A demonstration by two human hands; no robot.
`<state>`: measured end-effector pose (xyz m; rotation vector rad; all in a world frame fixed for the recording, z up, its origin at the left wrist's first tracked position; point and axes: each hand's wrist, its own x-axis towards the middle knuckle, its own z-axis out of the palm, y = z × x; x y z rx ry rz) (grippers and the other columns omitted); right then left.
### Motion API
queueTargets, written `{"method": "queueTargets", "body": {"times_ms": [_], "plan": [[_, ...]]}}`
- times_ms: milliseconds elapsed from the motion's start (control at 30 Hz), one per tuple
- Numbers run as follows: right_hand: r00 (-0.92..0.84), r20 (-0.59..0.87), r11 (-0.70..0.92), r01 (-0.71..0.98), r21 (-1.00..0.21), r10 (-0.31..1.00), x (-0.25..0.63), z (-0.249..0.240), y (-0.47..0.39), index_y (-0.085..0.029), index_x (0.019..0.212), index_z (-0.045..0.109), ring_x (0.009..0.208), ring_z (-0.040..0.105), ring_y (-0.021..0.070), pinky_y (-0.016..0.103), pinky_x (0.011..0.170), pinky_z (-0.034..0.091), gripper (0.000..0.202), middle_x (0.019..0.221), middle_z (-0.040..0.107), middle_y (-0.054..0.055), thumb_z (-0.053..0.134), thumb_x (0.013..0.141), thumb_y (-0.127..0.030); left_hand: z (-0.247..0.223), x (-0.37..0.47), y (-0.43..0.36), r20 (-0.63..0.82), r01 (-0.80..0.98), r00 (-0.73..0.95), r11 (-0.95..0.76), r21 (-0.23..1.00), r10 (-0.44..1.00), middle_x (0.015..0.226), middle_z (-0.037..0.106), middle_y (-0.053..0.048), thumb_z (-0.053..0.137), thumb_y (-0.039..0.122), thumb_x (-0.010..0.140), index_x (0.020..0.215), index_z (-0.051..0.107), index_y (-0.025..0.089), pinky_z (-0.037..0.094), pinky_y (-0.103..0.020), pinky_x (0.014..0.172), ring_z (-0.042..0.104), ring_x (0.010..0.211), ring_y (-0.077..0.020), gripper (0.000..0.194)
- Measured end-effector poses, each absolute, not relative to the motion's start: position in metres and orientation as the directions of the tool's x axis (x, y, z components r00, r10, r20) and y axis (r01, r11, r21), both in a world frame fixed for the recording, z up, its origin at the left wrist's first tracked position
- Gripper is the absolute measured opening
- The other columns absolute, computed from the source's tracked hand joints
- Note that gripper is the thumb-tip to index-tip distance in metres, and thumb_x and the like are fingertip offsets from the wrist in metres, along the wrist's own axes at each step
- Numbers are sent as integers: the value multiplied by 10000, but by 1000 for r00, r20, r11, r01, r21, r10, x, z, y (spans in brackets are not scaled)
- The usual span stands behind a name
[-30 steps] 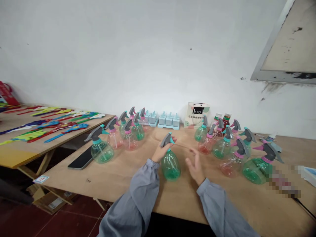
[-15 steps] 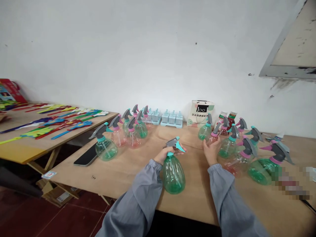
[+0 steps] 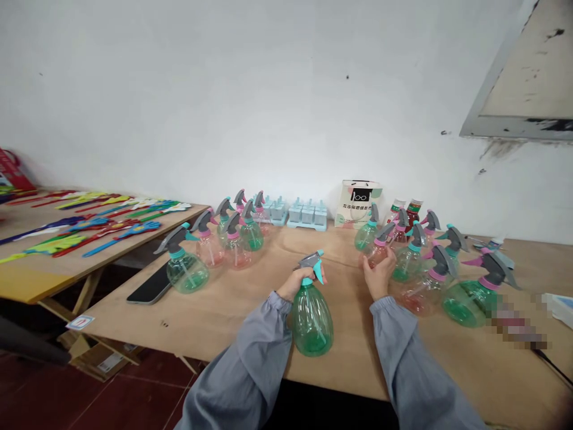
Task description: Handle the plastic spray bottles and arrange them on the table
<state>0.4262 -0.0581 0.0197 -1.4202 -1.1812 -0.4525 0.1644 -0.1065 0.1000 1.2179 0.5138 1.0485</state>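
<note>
A green-tinted spray bottle (image 3: 313, 322) stands upright on the table in front of me. My left hand (image 3: 293, 283) is closed around its neck, just under the grey head, with fingers at the turquoise trigger (image 3: 318, 272). Green liquid lies at its bottom. To the right, my right hand (image 3: 378, 272) grips the body of a pink spray bottle (image 3: 377, 254) with a grey and pink head. That bottle is at the near left of a group of spray bottles, including a green one (image 3: 407, 263) beside my fingers and a pink one (image 3: 421, 294) closer to me.
More spray bottles (image 3: 239, 251) stand at the left, near a black phone (image 3: 150, 285). Pale blue ice-pop moulds (image 3: 307, 215) and a paper bag (image 3: 357, 205) line the wall. Colourful hand-shaped clappers (image 3: 119, 231) cover another table. A green and pink bottle (image 3: 470, 303) sits far right.
My left fingers have drawn the turquoise trigger in toward the bottle's neck. My right hand stays on the pink bottle. The view has shifted slightly to the right.
</note>
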Motion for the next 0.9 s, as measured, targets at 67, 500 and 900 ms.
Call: {"method": "queueTargets", "body": {"times_ms": [67, 500, 900], "plan": [[419, 824, 190, 837, -514, 381, 428, 17, -56, -65, 1415, 326, 1352, 394, 379, 594, 1104, 340, 744, 1405, 423, 273, 603, 843, -451, 101, 163, -107, 230, -373, 484, -38, 927, 844, 663, 702, -80, 541, 231, 485, 688, 704, 140, 408, -301, 637, 607, 671, -201, 276], [437, 789, 224, 795, -563, 433, 435, 8, -52, -62, 1439, 301, 1352, 420, 370, 557, 1117, 347, 859, 1420, 421, 269, 644, 804, -527, 100, 157, -104, 199, -416, 512, 39, 909, 836, 738, 713, -72, 552, 234, 501, 756, 712, 151, 418, -284, 657, 619, 741, -196, 312], [375, 812, 242, 823, -514, 448, 429, 7, -55, -66, 1434, 297, 1343, 420, 365, 561, 1093, 371, 835, 1394, 438, 271, 630, 798, -493, 105, 154, -105, 195, -412, 483, 25, 911, 853, 802, 725, -76, 563, 254, 532, 836, 707, 160, 434, -296, 732, 662, 905, -242, 350]]}}
